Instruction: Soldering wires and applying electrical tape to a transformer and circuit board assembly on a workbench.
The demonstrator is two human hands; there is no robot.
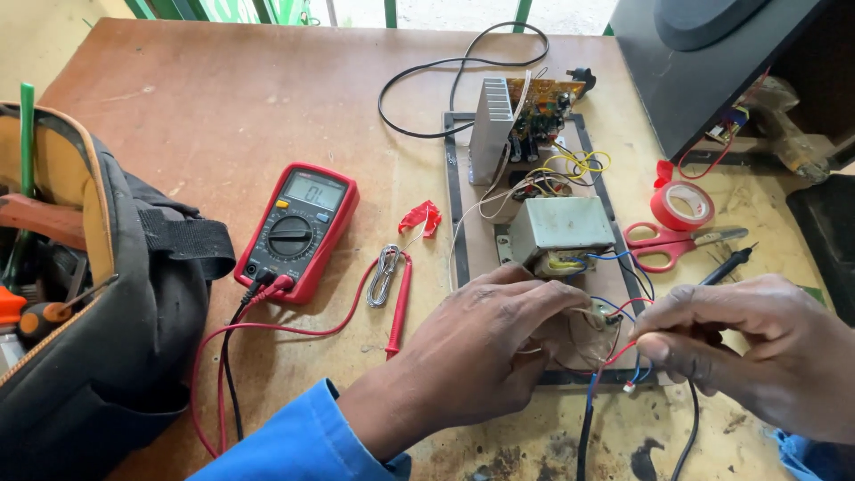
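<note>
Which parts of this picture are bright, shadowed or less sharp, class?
Head view: even daylight, brightest along the top edge; soft shadows under the left hand and right hand; the meter screen shows pale glare; the tool bag at the left edge bulges slightly from lens distortion; thin wires between the hands look slightly soft.

A worn brown wooden table fills the frame. A red multimeter lies at centre, a dark tool bag at left. Red-handled scissors, red tape and a chassis tray sit at right.
</note>
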